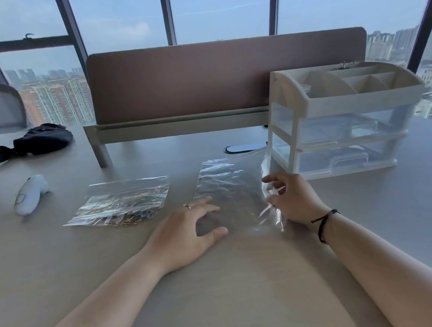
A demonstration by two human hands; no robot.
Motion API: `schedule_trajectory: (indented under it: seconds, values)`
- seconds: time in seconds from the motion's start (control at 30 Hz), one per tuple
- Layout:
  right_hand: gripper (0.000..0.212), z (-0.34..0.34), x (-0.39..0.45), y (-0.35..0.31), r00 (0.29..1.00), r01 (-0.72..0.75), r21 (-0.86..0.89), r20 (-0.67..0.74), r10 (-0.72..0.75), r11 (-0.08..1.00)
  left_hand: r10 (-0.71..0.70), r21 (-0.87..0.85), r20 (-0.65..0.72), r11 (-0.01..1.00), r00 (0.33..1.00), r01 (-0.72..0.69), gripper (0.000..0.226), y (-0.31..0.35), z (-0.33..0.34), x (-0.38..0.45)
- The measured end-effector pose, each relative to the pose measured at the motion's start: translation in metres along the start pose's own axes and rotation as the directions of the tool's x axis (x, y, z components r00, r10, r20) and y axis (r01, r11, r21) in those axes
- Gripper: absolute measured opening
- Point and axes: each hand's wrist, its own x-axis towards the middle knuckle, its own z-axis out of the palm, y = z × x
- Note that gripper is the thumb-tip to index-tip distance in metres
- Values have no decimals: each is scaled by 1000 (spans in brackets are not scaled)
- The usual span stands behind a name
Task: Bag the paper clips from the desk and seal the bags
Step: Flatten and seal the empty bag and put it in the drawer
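Clear plastic forms both bags on the pale table. The empty bag lies flat at centre, its far edge near a dark oval cable port and its right edge lifted and crumpled. The left hand rests spread and open, palm down, fingers pressing the bag's near left corner; a ring shows on one finger. The right hand, with a black cord at its wrist, is loosely curled and pinches the bag's right edge between thumb and fingers. The filled bag, holding a dark and gold tangle of paper clips, lies just left, apart from the empty bag. A white handheld device sits further left, a black pouch at far left. A white drawer organiser stands just right of the empty bag. Open table extends near the viewer, between and beside the forearms. No legible writing appears.
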Motion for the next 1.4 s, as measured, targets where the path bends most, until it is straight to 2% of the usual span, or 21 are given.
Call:
schedule_trajectory:
  seconds: [0.1, 0.2, 0.37, 0.47, 0.53, 0.6, 0.67, 0.73, 0.83, 0.93, 1.07, 1.17, 1.3, 1.4]
  values:
    - [35, 2, -7, -9, 996, 18, 134, 86, -29, 991, -77, -125, -92, 990, 993, 65, 47, -6, -9, -3]
    - [33, -3, -13, -18, 978, -48, 253, 209, -6, 966, -178, -205, -139, 968, 974, 147, 37, -12, -13, 1]
    - [28, -27, -17, -18, 851, -176, 322, 525, -21, 930, -121, -138, -65, 984, 991, 111, 37, -17, -13, 1]
    - [22, -35, -19, -19, 781, -206, 275, 624, -12, 939, -78, -49, -36, 996, 996, 77, 35, -16, -12, 1]
    - [15, -30, -20, -21, 810, -189, 232, 586, 18, 954, -58, -8, -20, 998, 998, 58, 35, -17, -10, 1]
    - [14, -19, -18, -21, 899, -199, 220, 429, 88, 955, -36, 2, -27, 999, 999, 36, 33, -17, -10, 1]
    - [16, -7, -15, -20, 956, -218, 286, 254, 146, 933, -23, 9, -39, 1000, 999, 23, 32, -16, -10, 2]
    - [14, 2, -12, -19, 978, -185, 303, 148, 145, 935, -16, 5, -38, 1000, 999, 17, 31, -15, -11, 3]
    - [18, 11, -11, -20, 993, -107, 215, 79, 92, 971, -14, -7, -28, 1000, 1000, 14, 31, -15, -10, 3]
    - [28, 13, -12, -21, 997, -61, 181, 52, 52, 982, -47, -51, -50, 998, 998, 44, 32, -15, -11, 3]
    - [31, 4, -16, -20, 996, -65, 318, 85, 40, 946, -130, -169, -112, 979, 985, 110, 39, -12, -17, 3]
    - [34, -4, -15, -17, 995, -27, 377, 103, -12, 926, -209, -245, -122, 954, 970, 175, 55, -13, -19, 4]
    - [39, -15, -11, -12, 985, -49, 646, 157, -70, 762, -325, -337, -98, 900, 941, 276, 75, -18, -20, 7]
    - [49, -21, -11, -12, 970, -109, 789, 218, -110, 605, -440, -580, -76, 749, 895, 319, 88, -17, -21, 12]
